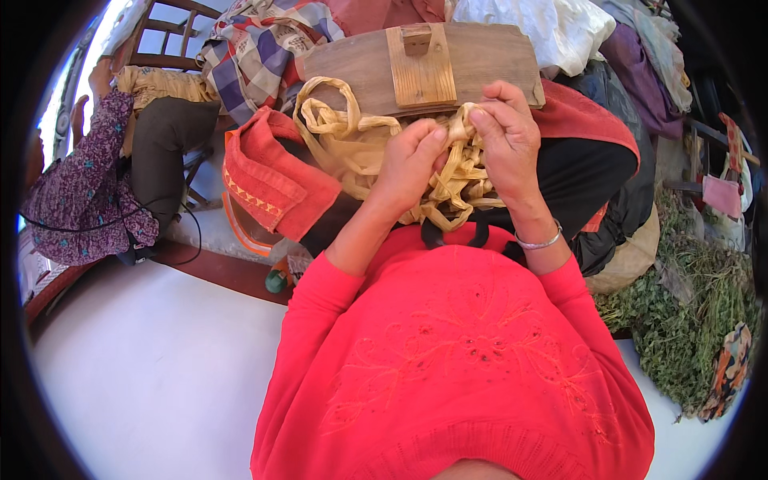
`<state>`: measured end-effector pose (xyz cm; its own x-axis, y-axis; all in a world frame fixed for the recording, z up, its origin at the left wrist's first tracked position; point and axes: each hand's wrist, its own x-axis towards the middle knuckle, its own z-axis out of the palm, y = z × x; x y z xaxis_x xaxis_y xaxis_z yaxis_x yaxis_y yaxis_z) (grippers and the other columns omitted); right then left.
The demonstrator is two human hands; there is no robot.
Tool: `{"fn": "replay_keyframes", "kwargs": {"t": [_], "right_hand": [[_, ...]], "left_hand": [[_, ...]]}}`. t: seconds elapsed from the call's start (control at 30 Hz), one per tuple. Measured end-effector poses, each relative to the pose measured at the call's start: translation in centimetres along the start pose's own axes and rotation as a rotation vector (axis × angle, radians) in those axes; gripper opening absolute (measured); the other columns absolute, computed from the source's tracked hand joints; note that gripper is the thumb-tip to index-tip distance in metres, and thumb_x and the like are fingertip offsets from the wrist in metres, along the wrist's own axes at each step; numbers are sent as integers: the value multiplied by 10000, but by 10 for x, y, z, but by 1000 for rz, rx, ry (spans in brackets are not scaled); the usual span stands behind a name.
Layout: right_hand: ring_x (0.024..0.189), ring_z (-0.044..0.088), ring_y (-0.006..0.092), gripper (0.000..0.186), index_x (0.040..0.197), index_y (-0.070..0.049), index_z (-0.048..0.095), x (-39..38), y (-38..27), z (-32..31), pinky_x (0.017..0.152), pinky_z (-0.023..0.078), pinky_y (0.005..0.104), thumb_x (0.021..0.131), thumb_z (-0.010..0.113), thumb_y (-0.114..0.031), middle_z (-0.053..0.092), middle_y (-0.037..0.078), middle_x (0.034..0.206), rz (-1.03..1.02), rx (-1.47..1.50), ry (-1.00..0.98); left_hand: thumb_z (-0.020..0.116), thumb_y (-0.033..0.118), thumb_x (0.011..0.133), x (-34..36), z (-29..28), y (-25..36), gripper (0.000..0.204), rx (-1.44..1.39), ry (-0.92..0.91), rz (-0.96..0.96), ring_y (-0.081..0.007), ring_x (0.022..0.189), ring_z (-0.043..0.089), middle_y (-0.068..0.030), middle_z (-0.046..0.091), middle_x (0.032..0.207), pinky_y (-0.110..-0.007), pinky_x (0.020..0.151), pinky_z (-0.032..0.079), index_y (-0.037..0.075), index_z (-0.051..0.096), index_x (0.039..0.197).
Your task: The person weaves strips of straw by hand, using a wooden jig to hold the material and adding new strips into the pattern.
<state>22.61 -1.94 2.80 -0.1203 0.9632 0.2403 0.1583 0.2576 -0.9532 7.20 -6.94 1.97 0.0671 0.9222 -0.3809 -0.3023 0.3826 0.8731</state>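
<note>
Pinches a bunched fold (pixel 460 126) of straw-yellow strips (pixel 460 186) between thumb and fingers of the right hand (pixel 506 134), clamped together on it in front of the chest, above the lap. Holds the left hand (pixel 406 164) just beside that fold, thumb and curled index finger drawn together; cannot tell whether any strip is caught between, hidden from above.

Look soft, flat and wrinkled, these strips, like crumpled ribbon: pale gold where lit, deeper ochre in the creases, with a slight sheen. Tangle below both hands in a pile of crossing loops. Curl, left of the hands, into a large open ring with a smaller twist inside, reaching up over the near edge of a wooden board (pixel 340 74) with a paler, notched block (pixel 422 78) across its middle.

Wears a silvery bangle (pixel 540 238) on the right wrist, black trousers (pixel 582 174) and a bright red embroidered sweater (pixel 480 376). Has a red towel (pixel 280 186) with yellow triangles at left, red cloth (pixel 590 124) at right. Farther out, beyond the board: checked cloth (pixel 268 54) and a white plastic bag (pixel 536 28). At right, a heap of leafy stems (pixel 680 308); at far left, another person's purple floral sleeve (pixel 108 148).
</note>
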Motion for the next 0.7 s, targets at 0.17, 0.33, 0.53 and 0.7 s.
{"fn": "replay_keyframes", "kwargs": {"t": [0.17,0.33,0.53,0.7], "right_hand": [[933,518,90,174,955,33,647,4,16,1,810,425,217,891,607,-124,543,33,1110,297,428,-104],[1032,531,111,402,1189,-9,576,41,9,-19,887,433,256,940,557,-323,571,18,1137,318,166,-316],[591,504,44,220,1025,-7,627,62,5,-19,555,452,201,902,606,-188,560,-36,727,552,152,-681],[596,486,34,128,924,-24,643,66,14,2,530,418,188,908,586,-138,561,-37,713,501,123,-413]], "left_hand": [[588,162,919,-10,-24,2,111,484,60,326,-60,576,480,3,536,701,-220,498,374,51,585,914],[625,80,862,4,-22,24,81,1042,116,781,-226,634,590,-120,576,735,-306,569,453,31,585,913],[588,96,897,31,-31,34,99,695,-72,389,-128,704,566,-48,602,775,-258,625,443,16,590,955],[556,77,907,60,-61,35,124,472,-68,237,-53,746,490,26,566,799,-206,670,417,-14,598,981]]}}
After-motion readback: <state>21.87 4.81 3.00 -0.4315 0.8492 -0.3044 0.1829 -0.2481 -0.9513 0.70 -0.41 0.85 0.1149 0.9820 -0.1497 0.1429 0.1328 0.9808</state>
